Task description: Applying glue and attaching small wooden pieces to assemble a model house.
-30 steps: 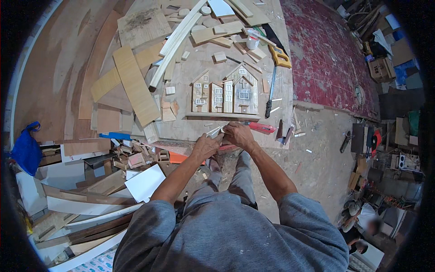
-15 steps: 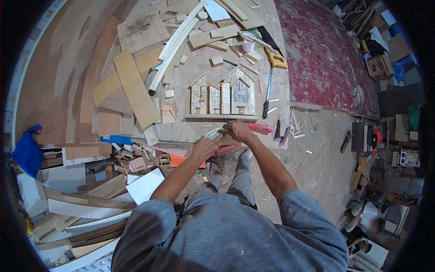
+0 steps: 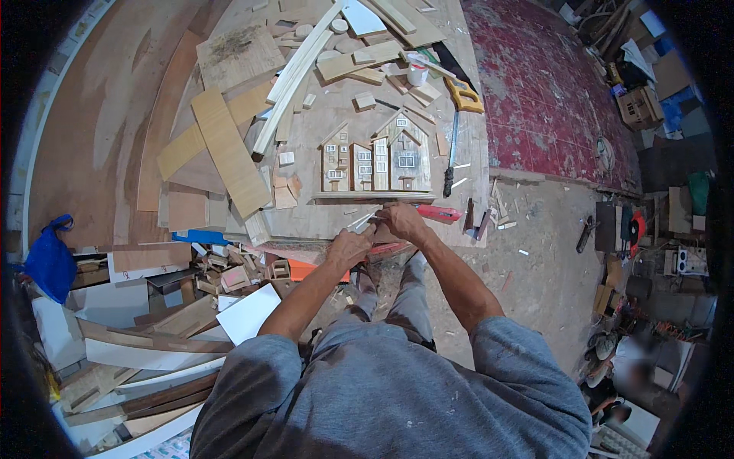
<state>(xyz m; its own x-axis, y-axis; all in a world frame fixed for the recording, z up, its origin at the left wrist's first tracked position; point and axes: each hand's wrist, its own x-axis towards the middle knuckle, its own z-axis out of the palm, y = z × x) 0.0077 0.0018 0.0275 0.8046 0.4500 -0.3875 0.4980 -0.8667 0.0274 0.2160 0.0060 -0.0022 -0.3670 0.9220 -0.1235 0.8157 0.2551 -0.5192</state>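
Observation:
At the near edge of the worktable, my left hand point(image 3: 352, 246) is closed round a thin pale wood strip point(image 3: 359, 222). My right hand point(image 3: 403, 223) meets it, fingers pinched together at the strip's end; whatever sits between those fingertips is too small to make out. Just right of the right hand lies a red tool handle point(image 3: 439, 213), its other end hidden by the hand. Beyond both hands a wooden model of a row of houses point(image 3: 375, 158) lies on the table, with small white windows, peaked roofs and a long base strip.
A yellow-handled saw point(image 3: 465, 96) and a dark-handled, long thin tool point(image 3: 449, 177) lie to the right. Planks point(image 3: 229, 153), offcuts and a small white tub point(image 3: 417, 75) crowd the table's far and left parts. Scrap wood point(image 3: 153, 336) is piled at lower left. Another person point(image 3: 612, 409) is at lower right.
Both hands stay nearly in place, with only slight finger movement at the strip. The whole view has shifted a little.

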